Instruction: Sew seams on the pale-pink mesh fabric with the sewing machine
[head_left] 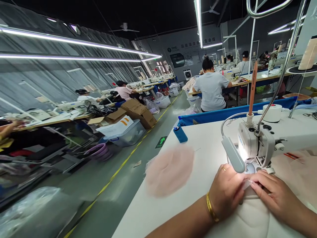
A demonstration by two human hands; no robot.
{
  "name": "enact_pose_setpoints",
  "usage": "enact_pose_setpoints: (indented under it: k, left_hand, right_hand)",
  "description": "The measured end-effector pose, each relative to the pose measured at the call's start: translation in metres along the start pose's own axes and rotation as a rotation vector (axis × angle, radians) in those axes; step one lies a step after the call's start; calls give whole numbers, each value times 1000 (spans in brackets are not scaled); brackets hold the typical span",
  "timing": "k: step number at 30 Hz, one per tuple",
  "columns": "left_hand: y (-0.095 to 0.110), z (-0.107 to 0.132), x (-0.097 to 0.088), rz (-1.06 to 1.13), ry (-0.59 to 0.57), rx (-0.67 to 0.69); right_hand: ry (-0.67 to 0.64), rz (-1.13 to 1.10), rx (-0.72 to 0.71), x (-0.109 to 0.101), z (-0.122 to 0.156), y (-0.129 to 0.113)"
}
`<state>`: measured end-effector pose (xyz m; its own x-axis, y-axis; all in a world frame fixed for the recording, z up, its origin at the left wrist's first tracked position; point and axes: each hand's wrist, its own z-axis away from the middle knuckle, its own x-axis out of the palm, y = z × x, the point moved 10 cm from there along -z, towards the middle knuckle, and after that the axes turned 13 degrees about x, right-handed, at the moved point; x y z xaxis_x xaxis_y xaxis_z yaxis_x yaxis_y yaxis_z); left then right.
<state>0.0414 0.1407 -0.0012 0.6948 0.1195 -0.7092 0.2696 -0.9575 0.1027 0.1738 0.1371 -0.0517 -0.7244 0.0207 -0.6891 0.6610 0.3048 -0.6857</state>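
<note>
Directly below the needle area of a white sewing machine (pixel 256 140), my left hand (pixel 228 190) and my right hand (pixel 274 190) are close together. Both are closed on a pale fabric piece (pixel 254 215), with a thin translucent edge pinched between the fingertips. The fabric hangs down toward me over the table's front. Its edge at the presser foot is partly hidden by my fingers. Left of my hands, a stack of round pinkish mesh pieces (pixel 170 172) lies flat on the white table (pixel 198 135). More pinkish fabric (pixel 294 172) lies to the right.
A blue thread spool (pixel 180 134) lies near the table's far left corner. A white thread cone (pixel 271 113) stands behind the machine head, beside a brown pencil (pixel 253 87). A grey lamp (pixel 233 154) hangs over my left hand. Beyond the table, a person (pixel 210 87) sits facing away.
</note>
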Motion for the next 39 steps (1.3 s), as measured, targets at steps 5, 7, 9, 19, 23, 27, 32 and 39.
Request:
enact_pose_setpoints:
  k: [5,7,9,19,23,27,32,39]
  left_hand:
    - [2,0,-4,-79,36,-5]
    - [2,1,-6,-112,54,5]
    - [3,2,-7,-138,64,20]
    - [7,1,-10,-168,91,40]
    - [6,1,-11,-170,101,17]
    - [6,0,-13,-170,119,19]
    - [7,-2,-13,-135,119,26]
    - [7,-1,-12,-102,126,26]
  right_hand:
    - [-5,-38,27,0,2,4]
    - [-27,-49,49,4,2,7]
    - [-34,-60,85,5,3,11]
    - [-7,-72,91,-1,0,4]
    - [-2,-99,94,-4,-1,0]
    - [-13,-105,95,-2,0,1]
    - [53,-69,154,-2,4,14]
    - [130,-54,29,-11,4,2]
